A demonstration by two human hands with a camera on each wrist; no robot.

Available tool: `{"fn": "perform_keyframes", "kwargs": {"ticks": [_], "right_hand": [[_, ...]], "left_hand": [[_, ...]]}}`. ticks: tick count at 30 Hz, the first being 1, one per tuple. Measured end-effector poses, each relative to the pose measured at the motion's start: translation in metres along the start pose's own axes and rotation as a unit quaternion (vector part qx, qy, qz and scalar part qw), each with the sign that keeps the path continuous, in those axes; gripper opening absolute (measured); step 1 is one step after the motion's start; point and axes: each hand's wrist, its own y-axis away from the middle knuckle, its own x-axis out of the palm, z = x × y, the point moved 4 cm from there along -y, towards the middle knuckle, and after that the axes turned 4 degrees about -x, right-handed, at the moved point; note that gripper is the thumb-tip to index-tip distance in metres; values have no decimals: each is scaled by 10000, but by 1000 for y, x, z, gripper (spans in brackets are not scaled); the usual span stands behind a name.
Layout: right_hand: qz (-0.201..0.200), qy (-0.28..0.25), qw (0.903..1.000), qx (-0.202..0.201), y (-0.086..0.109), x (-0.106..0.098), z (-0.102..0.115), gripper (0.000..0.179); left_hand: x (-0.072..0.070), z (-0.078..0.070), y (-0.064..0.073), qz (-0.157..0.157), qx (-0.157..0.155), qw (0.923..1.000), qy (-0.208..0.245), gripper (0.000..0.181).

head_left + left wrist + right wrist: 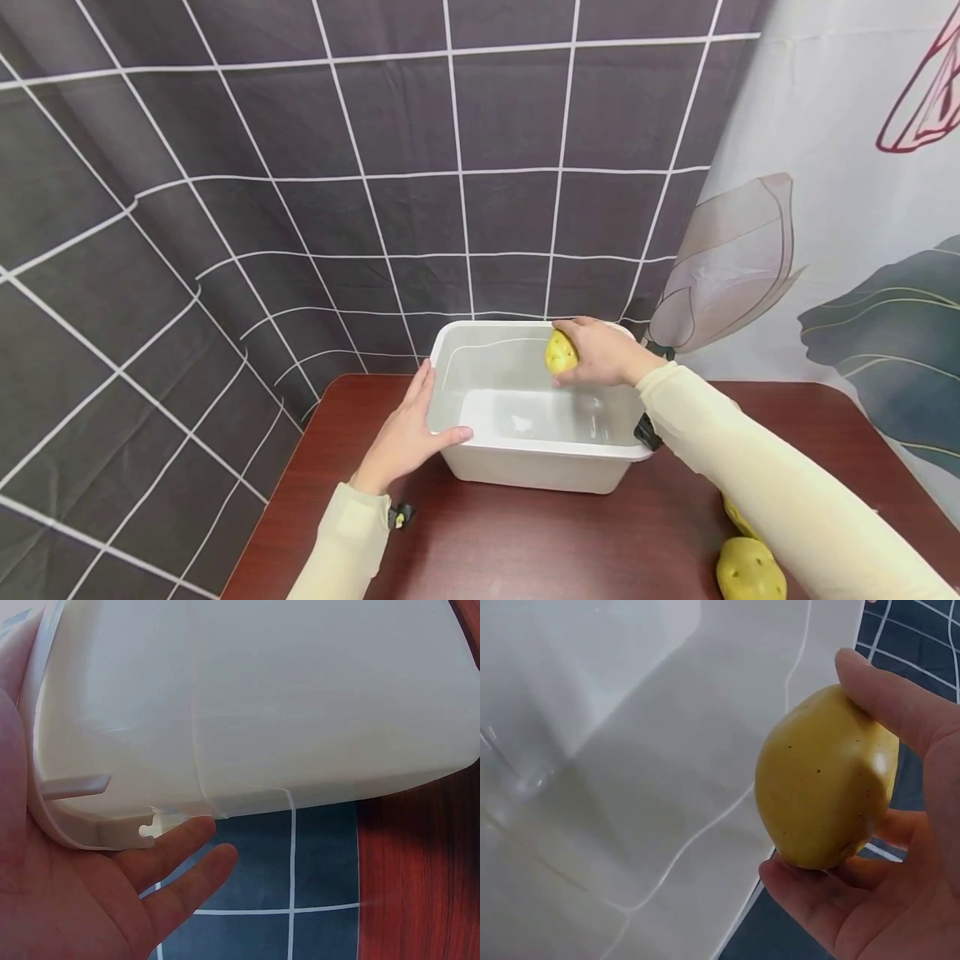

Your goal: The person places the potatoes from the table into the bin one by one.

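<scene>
A dark cloth [405,133] with white grid lines is the largest thing, hanging beyond both hands and down past the left one. A pale cloth [825,75] with printed leaves hangs beyond the right hand, off to its right. The red-brown tabletop [517,542] spreads below both hands. On it stands the white tub [536,471], between the hands, its shiny floor lying below the right hand and to its left.

A cream sleeve [757,467] runs back from the right hand across the tabletop; another sleeve [337,542] covers the left forearm. The left hand [401,437] is at the tub's left end, grasping nothing: its thumb reaches over the near rim, while its straight fingers lie along the outside wall. The right hand [603,354] is grasping a yellow potato [561,354] between thumb and fingers, over the far right part of the tub's opening, near the rim.

Another potato [750,571] lies on the tabletop, nearer the person than the right hand, beside the sleeve. Just behind it, a yellow thing [738,512] is mostly hidden by the sleeve. Smallest is a black device [402,517] at the left wrist, just behind the left hand.
</scene>
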Motion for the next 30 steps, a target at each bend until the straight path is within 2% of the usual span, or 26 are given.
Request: {"fn": "perform_keyframes", "kwargs": {"ticks": [4, 10, 24, 30], "right_hand": [[240, 47, 9997, -59, -2, 4, 2, 97], [321, 183, 9993, -36, -5, 5, 6, 97], [634, -93, 9979, -18, -4, 7, 9, 92], [1088, 15, 9939, 193, 0, 10, 8, 89]], "left_hand": [[0, 0, 0, 15, 3, 10000, -8, 117], [0, 1, -1, 6, 4, 10000, 11, 118], [0, 1, 0, -16, -1, 10000, 38, 116], [0, 0, 0, 12, -14, 10000, 74, 117]]}}
